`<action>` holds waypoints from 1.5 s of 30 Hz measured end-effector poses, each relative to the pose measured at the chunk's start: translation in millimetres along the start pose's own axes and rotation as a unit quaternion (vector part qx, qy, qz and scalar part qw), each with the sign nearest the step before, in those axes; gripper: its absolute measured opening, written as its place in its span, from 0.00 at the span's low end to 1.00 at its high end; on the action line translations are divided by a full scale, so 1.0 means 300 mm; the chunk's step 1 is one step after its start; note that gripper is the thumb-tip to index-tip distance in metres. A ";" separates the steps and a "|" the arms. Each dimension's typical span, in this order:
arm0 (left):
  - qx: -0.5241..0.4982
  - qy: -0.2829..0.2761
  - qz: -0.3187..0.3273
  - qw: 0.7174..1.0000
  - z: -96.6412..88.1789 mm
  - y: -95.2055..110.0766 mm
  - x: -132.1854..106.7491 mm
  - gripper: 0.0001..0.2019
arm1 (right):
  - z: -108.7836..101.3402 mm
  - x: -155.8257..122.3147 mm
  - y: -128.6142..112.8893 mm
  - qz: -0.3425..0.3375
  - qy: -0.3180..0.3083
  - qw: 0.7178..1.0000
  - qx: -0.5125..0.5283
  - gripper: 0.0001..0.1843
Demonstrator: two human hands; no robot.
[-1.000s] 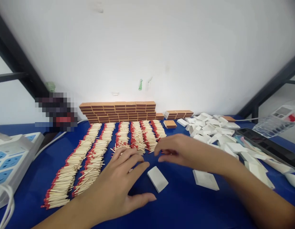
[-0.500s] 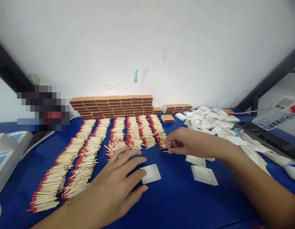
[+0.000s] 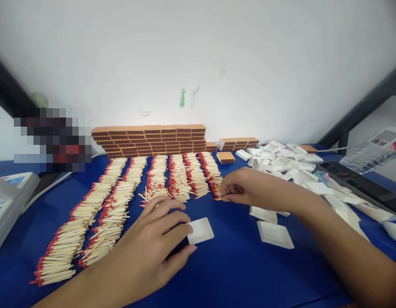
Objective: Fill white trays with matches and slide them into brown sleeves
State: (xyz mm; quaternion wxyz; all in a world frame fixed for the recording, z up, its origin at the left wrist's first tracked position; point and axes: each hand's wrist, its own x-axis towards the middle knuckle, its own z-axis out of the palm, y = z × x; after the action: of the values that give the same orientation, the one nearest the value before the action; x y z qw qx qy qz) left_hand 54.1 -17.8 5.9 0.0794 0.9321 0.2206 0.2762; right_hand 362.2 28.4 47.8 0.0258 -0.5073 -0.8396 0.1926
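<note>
My left hand (image 3: 156, 244) rests on the blue table with its fingers curled against a small white tray (image 3: 200, 230), holding its left edge. My right hand (image 3: 246, 188) is pinched shut at the near end of the rightmost row of red-tipped matches (image 3: 212, 177), gripping a few of them. Several rows of matches (image 3: 114, 209) lie side by side across the table ahead of both hands.
A wall of stacked brown matchbox sleeves (image 3: 153, 140) stands at the back. A heap of white trays (image 3: 284, 164) lies at the right, with two more trays (image 3: 275, 234) near my right forearm. A phone (image 3: 361, 186) lies far right and a power strip (image 3: 5, 205) far left.
My left hand has closed on the white tray, which turned flat and slid toward it. My right hand moved right to the last match row and pinched shut there.
</note>
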 end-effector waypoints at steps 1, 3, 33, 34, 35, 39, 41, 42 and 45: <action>-0.001 0.000 0.000 1.000 0.000 0.000 0.001 0.04 | 0.000 -0.001 0.000 -0.005 -0.001 1.000 -0.001 0.06; -0.002 0.001 0.000 1.000 0.000 0.000 0.002 0.04 | 0.002 -0.003 -0.001 -0.013 -0.001 1.000 -0.004 0.06; 0.011 0.010 -0.017 1.000 -0.008 -0.001 -0.002 0.13 | 0.016 -0.006 -0.028 -0.009 -0.022 0.999 0.024 0.06; 0.016 0.013 -0.021 1.000 -0.007 -0.001 -0.003 0.14 | 0.015 -0.008 -0.032 -0.013 -0.019 0.999 0.028 0.06; 0.023 0.016 -0.025 0.999 -0.006 -0.002 -0.004 0.14 | 0.013 -0.011 -0.038 -0.019 -0.014 0.999 0.034 0.06; 0.052 0.032 -0.039 0.997 0.001 -0.006 -0.010 0.18 | 0.014 -0.019 -0.094 -0.052 0.026 0.996 0.065 0.09; 0.058 0.041 -0.039 0.997 0.003 -0.007 -0.013 0.21 | 0.032 -0.020 -0.135 -0.072 0.043 0.994 0.076 0.11; 0.057 0.045 -0.041 0.997 0.004 -0.007 -0.013 0.22 | 0.046 -0.020 -0.154 -0.084 0.053 0.992 0.083 0.12; 0.053 0.046 -0.046 0.996 0.004 -0.005 -0.010 0.26 | 0.090 -0.019 -0.195 -0.113 0.077 0.986 0.092 0.12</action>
State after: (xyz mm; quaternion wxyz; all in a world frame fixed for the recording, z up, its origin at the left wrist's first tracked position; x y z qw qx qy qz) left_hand 52.0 -17.8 2.9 0.0324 0.9100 0.2814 0.3029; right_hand 309.2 -8.4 44.2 0.1589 -0.4175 -0.8658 0.2254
